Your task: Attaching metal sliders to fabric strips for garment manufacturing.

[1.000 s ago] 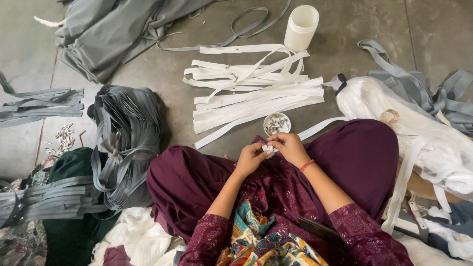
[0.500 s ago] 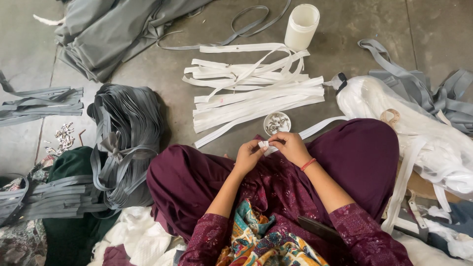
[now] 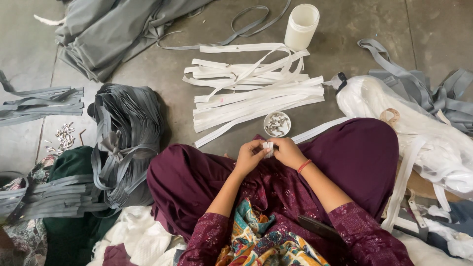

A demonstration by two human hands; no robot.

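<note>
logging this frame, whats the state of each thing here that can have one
left hand: pinching the white strip end
right hand: pinching the same end
white strip end: held between both hands
small dish: on floor, holds small metal pieces
white jar: upright, no lid
white strips: loose pile on floor
grey strips: bundled, folded

Your left hand (image 3: 250, 157) and right hand (image 3: 287, 152) met in front of you, low over your lap, fingertips turned in toward each other and nearly touching. Both hands were curled, thumbs and forefingers closed in a pinch on a small white piece (image 3: 268, 148) held between them. Your forearms ran bare from the elbows, converging forward in a narrow V, the left one angled up from the lower left, the right one from the lower right. Your right wrist was bent slightly inward; the left wrist was nearly straight.
</note>
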